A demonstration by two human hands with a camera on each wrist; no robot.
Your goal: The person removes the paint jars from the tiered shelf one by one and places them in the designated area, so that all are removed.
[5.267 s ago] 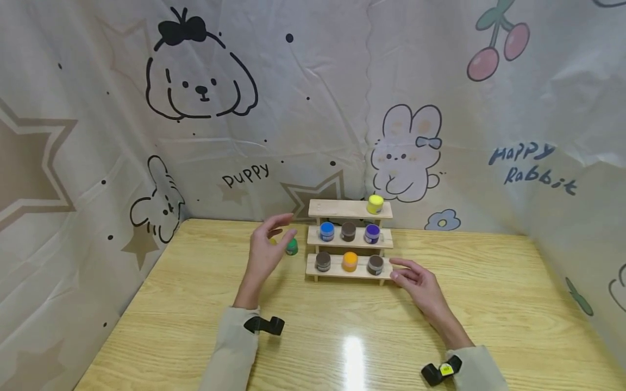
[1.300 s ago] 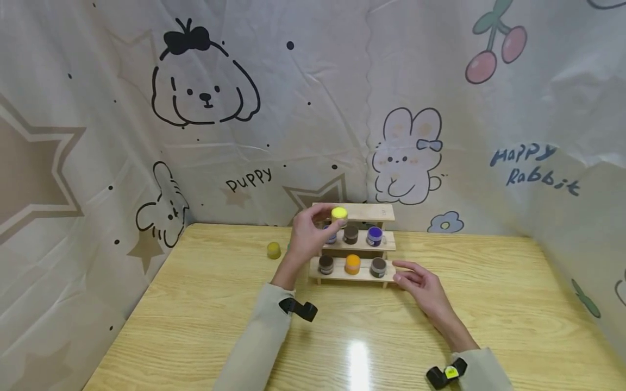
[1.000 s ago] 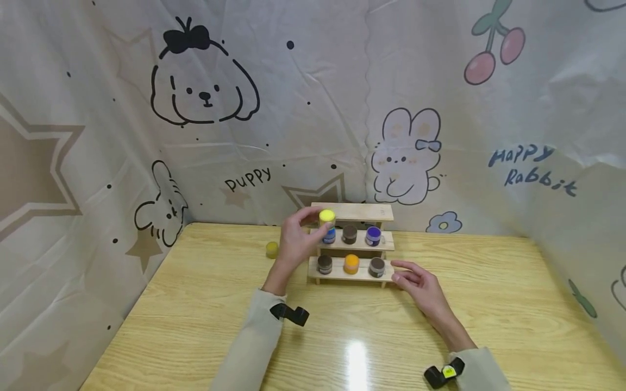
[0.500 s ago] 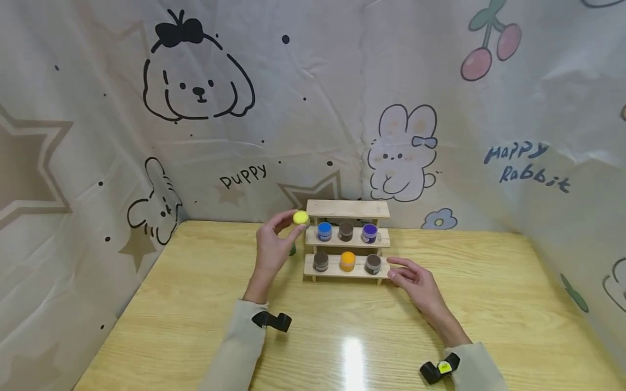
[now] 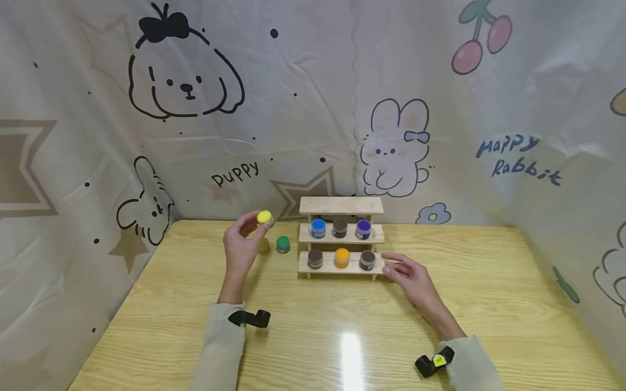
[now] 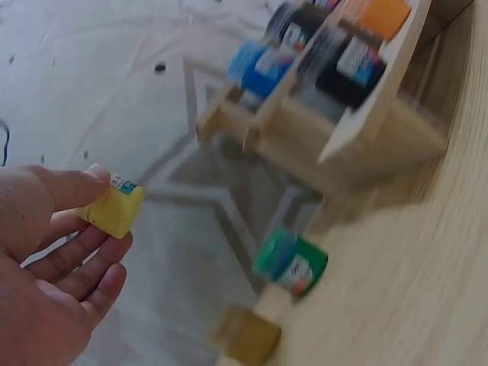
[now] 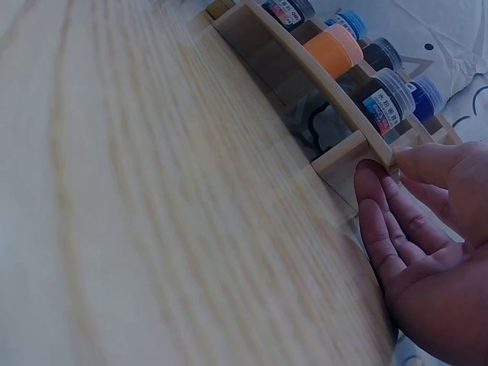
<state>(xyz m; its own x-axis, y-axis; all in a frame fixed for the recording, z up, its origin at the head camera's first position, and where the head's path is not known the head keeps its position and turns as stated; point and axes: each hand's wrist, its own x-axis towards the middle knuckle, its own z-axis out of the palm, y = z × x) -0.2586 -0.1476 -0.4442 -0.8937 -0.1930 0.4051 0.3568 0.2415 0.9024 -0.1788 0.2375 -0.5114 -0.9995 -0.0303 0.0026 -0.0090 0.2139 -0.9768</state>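
Observation:
My left hand (image 5: 239, 251) pinches a yellow paint jar (image 5: 264, 217) between thumb and fingertips, in the air left of a three-step wooden rack (image 5: 337, 205). Below it on the table stand a green paint jar (image 5: 283, 244) and a mustard-yellow jar (image 5: 264, 247), the latter partly behind the hand. With thumb and fingers, my right hand (image 5: 413, 283) grips the right end of the rack's lowest step, as the right wrist view shows. That step bears an orange jar (image 5: 342, 258) between two dark jars; the middle step has a blue jar (image 5: 318, 228), a dark one and a purple one (image 5: 363, 229).
The rack stands near the back of a wood-grain table (image 5: 313, 326). Behind it hangs a pale curtain (image 5: 303, 125) with cartoon prints, which also closes off both sides. Black straps with small cameras sit on both wrists.
The yellow jar, earlier on the rack's top step, has been lifted by my left hand and carried left, past the rack, over the table. My right hand has stayed at the rack's right end.

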